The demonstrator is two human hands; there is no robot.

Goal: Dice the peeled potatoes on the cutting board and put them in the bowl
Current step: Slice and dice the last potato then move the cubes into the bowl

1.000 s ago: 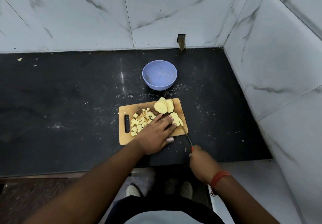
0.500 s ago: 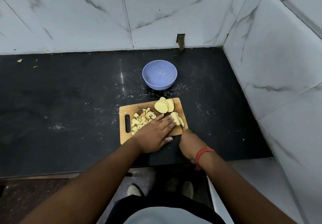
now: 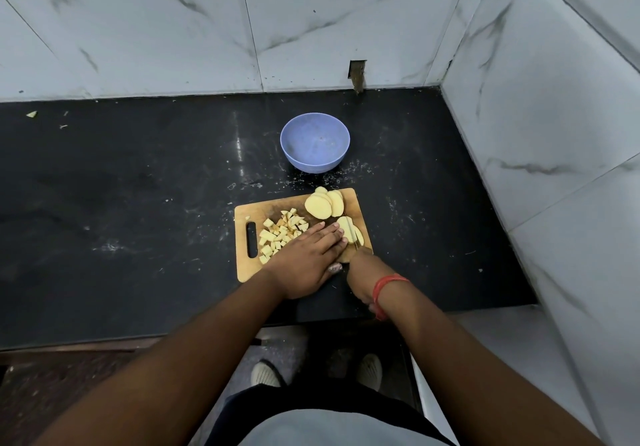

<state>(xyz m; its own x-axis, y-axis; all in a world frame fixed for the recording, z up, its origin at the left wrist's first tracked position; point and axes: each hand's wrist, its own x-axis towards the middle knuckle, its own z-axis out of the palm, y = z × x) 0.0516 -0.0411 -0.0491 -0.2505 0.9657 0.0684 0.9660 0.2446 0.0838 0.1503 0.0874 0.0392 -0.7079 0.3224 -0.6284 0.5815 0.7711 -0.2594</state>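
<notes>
A wooden cutting board (image 3: 358, 207) lies on the black counter. A heap of diced potato (image 3: 278, 232) covers its left half, and a fan of round potato slices (image 3: 323, 204) leans at its far right corner. My left hand (image 3: 308, 260) lies flat, fingertips pressing a stack of potato slices (image 3: 349, 230) near the board's right edge. My right hand (image 3: 363, 272) grips a knife (image 3: 354, 237) whose thin blade runs through that stack. The handle is hidden inside my fist. The empty blue bowl (image 3: 314, 142) stands beyond the board.
Marble-tiled walls close the counter at the back and on the right (image 3: 554, 133). Crumbs and smears dot the black counter (image 3: 138, 185) around the bowl. A small scrap (image 3: 31, 114) lies at the far left. The counter's front edge runs just behind my wrists.
My right hand moved forward from off the board's near edge up to the board, pushing the knife blade through the slices held under my left fingertips. The left hand stayed in place.
</notes>
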